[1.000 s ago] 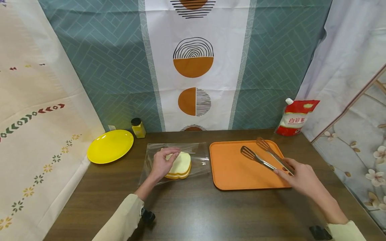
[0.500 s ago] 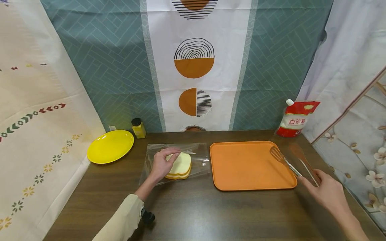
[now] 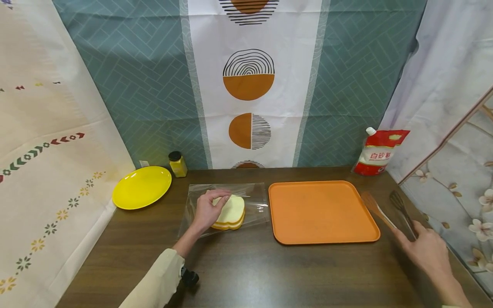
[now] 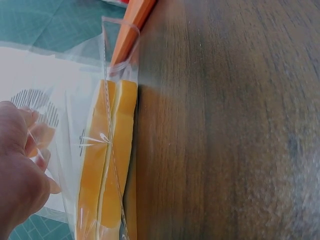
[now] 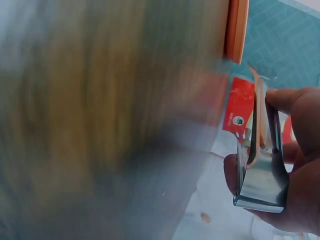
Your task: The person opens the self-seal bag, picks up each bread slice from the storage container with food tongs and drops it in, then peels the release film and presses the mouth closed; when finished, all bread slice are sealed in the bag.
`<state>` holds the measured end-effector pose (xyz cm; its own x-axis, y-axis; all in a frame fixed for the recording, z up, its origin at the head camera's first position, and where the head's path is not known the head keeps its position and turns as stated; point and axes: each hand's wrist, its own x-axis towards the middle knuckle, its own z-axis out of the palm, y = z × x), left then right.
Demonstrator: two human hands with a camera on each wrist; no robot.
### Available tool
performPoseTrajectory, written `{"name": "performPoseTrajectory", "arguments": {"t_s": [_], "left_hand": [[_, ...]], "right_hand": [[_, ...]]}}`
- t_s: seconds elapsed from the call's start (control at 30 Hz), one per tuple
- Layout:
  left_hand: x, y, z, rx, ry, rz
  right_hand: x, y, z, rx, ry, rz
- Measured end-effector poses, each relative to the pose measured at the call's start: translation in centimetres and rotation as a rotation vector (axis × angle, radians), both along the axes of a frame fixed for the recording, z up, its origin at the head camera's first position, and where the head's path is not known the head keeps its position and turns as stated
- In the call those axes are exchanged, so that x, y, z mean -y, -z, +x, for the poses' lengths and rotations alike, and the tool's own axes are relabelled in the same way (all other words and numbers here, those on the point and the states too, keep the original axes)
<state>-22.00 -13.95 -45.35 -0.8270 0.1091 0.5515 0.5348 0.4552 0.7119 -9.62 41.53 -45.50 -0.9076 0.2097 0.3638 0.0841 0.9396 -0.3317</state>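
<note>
My left hand (image 3: 208, 210) pinches the upper film of a clear plastic bag (image 3: 255, 204). Inside the bag lie thick, yellow-edged slices of bread (image 3: 234, 209), stacked flat on the table; in the left wrist view the bread (image 4: 120, 155) shows side-on, with the film pulled up beside it. My right hand (image 3: 428, 252) grips a pair of metal tongs (image 3: 370, 203) near the closed end, past the right edge of the orange tray (image 3: 319, 214). The two slotted heads of the tongs stand apart with nothing between them. In the right wrist view, thumb and fingers wrap the tongs' bent end (image 5: 262, 185).
A yellow plate (image 3: 141, 188) lies at the back left, beside a yellow jar (image 3: 177, 164) with a black lid. At the back right a red and white pouch (image 3: 375, 153) stands by the curtain. Patterned cloth (image 3: 339, 85) hangs along the table's back edge.
My right hand has carried the tongs off to the right, from over the orange tray to beyond its right edge. The left hand and the bag have stayed in place.
</note>
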Motion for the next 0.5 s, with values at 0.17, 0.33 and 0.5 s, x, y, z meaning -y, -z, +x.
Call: {"name": "performPoseTrajectory", "arguments": {"t_s": [0.17, 0.33, 0.5], "left_hand": [[-0.04, -0.08, 0.03, 0.000, 0.003, 0.007], [0.03, 0.07, -0.07, -0.004, 0.002, 0.003], [0.05, 0.12, -0.11, 0.001, -0.001, 0.000]], "right_hand": [[-0.54, -0.03, -0.19, 0.039, 0.038, 0.011], [-0.93, -0.10, -0.33, 0.107, 0.069, 0.007], [-0.88, -0.21, -0.57, 0.145, 0.073, 0.013]]}}
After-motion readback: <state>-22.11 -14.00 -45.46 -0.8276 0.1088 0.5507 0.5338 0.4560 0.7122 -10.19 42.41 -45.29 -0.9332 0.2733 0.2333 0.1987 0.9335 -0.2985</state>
